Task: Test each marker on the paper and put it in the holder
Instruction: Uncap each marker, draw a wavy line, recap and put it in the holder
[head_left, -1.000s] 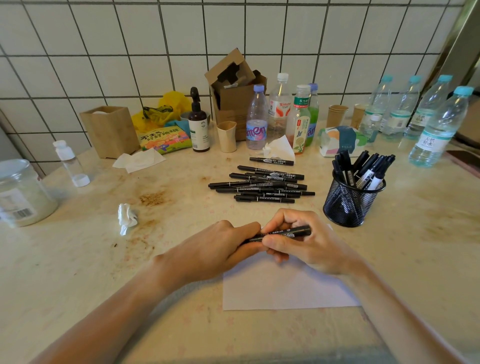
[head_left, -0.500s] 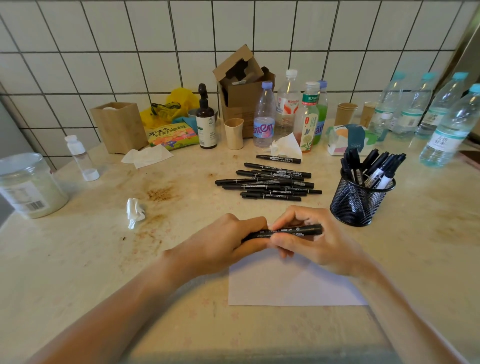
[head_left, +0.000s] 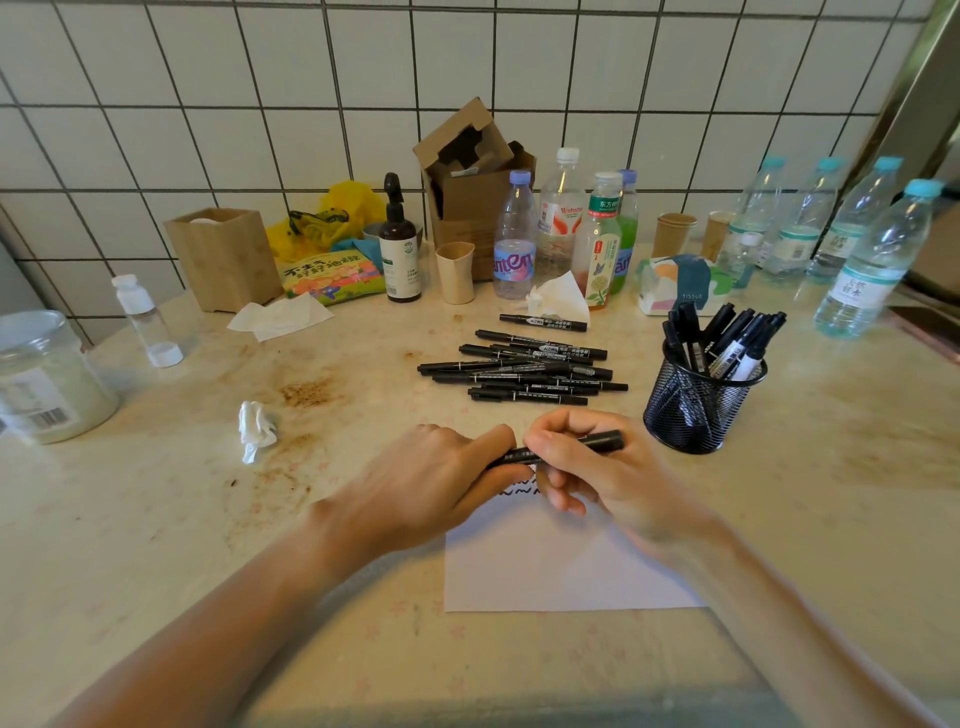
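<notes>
Both my hands grip one marker (head_left: 558, 451) over the paper (head_left: 561, 566): left hand (head_left: 441, 483) on its left end, right hand (head_left: 587, 467) on the barrel. Looks like capping or uncapping, can't tell which. Holder (head_left: 698, 402) at 2 o'clock, pile (head_left: 524, 371) at 12. Next: scribble or drop in holder.

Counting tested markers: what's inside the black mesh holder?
The mesh holder holds a bunch of black markers standing upright, some with white labels. Their lower ends blur behind the mesh, so no exact count.
</notes>
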